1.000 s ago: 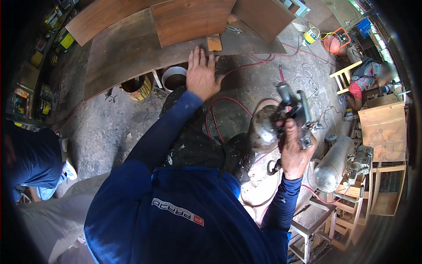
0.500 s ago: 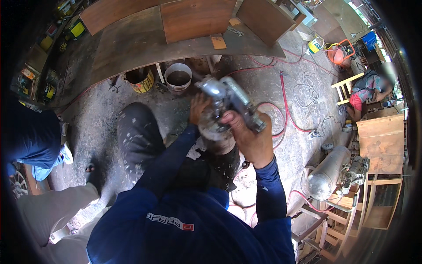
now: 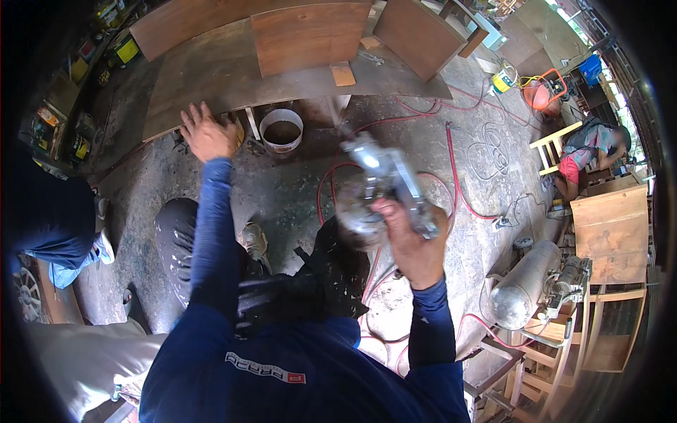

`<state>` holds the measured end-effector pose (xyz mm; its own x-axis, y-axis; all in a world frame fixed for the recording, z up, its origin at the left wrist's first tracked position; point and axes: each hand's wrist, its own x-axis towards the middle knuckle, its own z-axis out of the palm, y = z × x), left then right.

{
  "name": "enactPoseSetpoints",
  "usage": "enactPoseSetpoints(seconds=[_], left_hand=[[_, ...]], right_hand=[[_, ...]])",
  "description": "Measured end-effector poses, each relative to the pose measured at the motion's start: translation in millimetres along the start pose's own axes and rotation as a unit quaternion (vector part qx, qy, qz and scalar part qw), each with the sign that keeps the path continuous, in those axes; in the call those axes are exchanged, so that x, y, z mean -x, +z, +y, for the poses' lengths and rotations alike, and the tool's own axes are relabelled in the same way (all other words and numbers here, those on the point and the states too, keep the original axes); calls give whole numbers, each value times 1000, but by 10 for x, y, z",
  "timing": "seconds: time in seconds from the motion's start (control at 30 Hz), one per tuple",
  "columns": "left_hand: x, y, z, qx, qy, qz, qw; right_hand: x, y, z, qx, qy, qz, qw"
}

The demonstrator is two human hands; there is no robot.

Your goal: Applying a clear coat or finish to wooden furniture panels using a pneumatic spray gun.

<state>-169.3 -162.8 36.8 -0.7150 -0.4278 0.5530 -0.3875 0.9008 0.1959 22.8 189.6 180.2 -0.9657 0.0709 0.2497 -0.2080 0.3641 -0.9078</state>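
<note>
A silver spray gun with a round metal cup is in my right hand, blurred by motion. Those fingers wrap its handle, and its nozzle end points up toward the wooden panels. My left hand is stretched forward with its fingers spread, at the front edge of a long dark board. Whether the fingertips touch the board is hard to tell. A yellowish bucket is mostly hidden behind that hand. To its right, below the board's edge, stands a white bucket with brownish contents.
Upright brown panels and a small wood block stand on the board. Red hoses loop over the floor. At right are a metal tank, wooden frames and a crouching person. Another person's legs are at left.
My left hand has left the spray gun's cup and reached forward and left to the board's edge. The spray gun stays in my right hand, slightly lower and to the right.
</note>
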Motion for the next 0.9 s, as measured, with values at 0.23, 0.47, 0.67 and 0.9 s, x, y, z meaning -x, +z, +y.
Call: enactPoseSetpoints(seconds=[0.23,0.47,0.67,0.9], left_hand=[[-357,99,-205,-142,33,-222,964],[-364,111,-311,-137,79,-195,968],[123,-517,-94,253,118,-217,935],[1190,-757,621,601,-146,-732,286]], right_hand=[[-130,-43,52,-44,49,-9,998],[-146,-399,59,18,10,172,985],[70,158,-241,-17,-21,44,999],[191,362,-441,-61,80,29,995]])
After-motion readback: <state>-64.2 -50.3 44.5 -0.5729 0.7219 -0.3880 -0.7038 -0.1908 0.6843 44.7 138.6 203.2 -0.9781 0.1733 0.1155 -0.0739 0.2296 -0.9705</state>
